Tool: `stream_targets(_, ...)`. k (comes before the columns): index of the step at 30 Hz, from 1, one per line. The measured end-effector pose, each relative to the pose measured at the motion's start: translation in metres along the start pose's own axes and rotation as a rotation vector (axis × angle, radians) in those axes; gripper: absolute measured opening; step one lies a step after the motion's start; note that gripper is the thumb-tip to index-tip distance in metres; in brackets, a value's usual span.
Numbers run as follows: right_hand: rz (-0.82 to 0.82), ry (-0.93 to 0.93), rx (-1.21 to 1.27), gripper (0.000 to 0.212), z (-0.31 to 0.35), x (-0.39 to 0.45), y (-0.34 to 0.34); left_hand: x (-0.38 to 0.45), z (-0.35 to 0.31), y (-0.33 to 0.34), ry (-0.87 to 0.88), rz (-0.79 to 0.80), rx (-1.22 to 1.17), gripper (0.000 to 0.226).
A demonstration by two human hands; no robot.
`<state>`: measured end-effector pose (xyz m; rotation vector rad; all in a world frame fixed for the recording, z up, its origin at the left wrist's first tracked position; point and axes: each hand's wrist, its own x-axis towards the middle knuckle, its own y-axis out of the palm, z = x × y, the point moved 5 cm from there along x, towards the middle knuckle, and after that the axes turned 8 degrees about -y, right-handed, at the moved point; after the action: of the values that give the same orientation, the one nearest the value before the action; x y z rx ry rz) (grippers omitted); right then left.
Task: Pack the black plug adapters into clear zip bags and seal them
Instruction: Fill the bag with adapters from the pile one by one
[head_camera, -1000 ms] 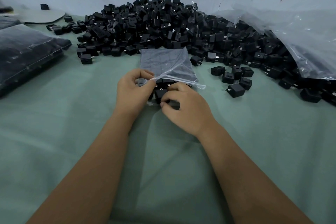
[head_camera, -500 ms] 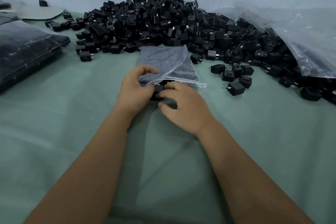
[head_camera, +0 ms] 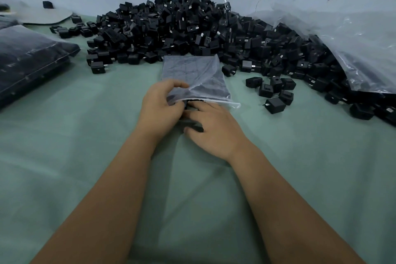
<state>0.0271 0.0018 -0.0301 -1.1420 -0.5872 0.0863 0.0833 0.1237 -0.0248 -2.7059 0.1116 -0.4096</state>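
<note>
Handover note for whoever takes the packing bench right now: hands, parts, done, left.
Left hand: pinches the upper lip of the clear zip bag, holding its mouth open.
Right hand: at the mouth, fingers on black adapters going in; grip partly hidden.
Bag lies flat on the green cloth, already holding adapters, unsealed.
Loose pile behind the bag; a few strays to the right.
Filled bags stacked far left.
Left: finish loading, press the zip shut, set it aside, next bag.
</note>
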Motion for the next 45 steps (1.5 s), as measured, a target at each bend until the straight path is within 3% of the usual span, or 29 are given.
stream_targets(6, -0.147, -0.029, -0.084, 0.018, 0.007, -0.004, -0.015, 0.001, -0.004, 0.005, 0.126, 0.003, 0.250, 0.051)
stream_targets(10, -0.634, 0.013, -0.118, 0.027, 0.005, -0.016, -0.049, -0.001, -0.009, 0.005, 0.186, -0.009, 0.360, 0.051)
stream_targets(13, -0.809, 0.254, -0.121, 0.023, -0.023, -0.027, -0.067, -0.004, -0.011, 0.005, 0.231, -0.022, 0.402, 0.051)
stream_targets(15, -0.765, 0.487, -0.163, 0.030, -0.049, -0.034, -0.071, -0.005, -0.012, 0.006, 0.252, -0.026, 0.385, 0.048)
stream_targets(18, -0.420, 0.847, -0.200, 0.052, -0.079, -0.044, -0.061, -0.006, -0.014, 0.005, 0.258, -0.034, 0.345, 0.045)
stream_targets(20, -0.255, 0.917, -0.198, 0.053, -0.087, -0.047, -0.052, -0.007, -0.015, 0.005, 0.269, -0.042, 0.340, 0.042)
stream_targets(29, -0.371, 0.766, -0.163, 0.041, -0.088, -0.042, -0.048, -0.007, -0.014, 0.007, 0.250, -0.036, 0.356, 0.029)
stream_targets(32, -0.618, 0.666, -0.091, 0.044, -0.073, -0.037, -0.060, -0.005, -0.013, 0.007, 0.237, -0.037, 0.335, 0.034)
stream_targets(34, -0.754, 0.441, 0.000, 0.040, -0.047, -0.030, -0.066, -0.003, -0.012, 0.007, 0.218, -0.026, 0.314, 0.035)
stream_targets(37, -0.629, 0.167, 0.088, 0.036, -0.010, -0.020, -0.055, 0.000, -0.007, 0.005, 0.169, -0.064, 0.250, 0.031)
stream_targets(41, -0.359, 0.120, 0.036, 0.033, 0.002, -0.011, -0.033, 0.003, 0.000, 0.002, 0.089, -0.107, 0.170, 0.028)
stream_targets(45, -0.209, 0.051, -0.182, 0.023, -0.002, -0.006, -0.022, 0.004, 0.001, 0.002, 0.065, -0.127, 0.187, 0.024)
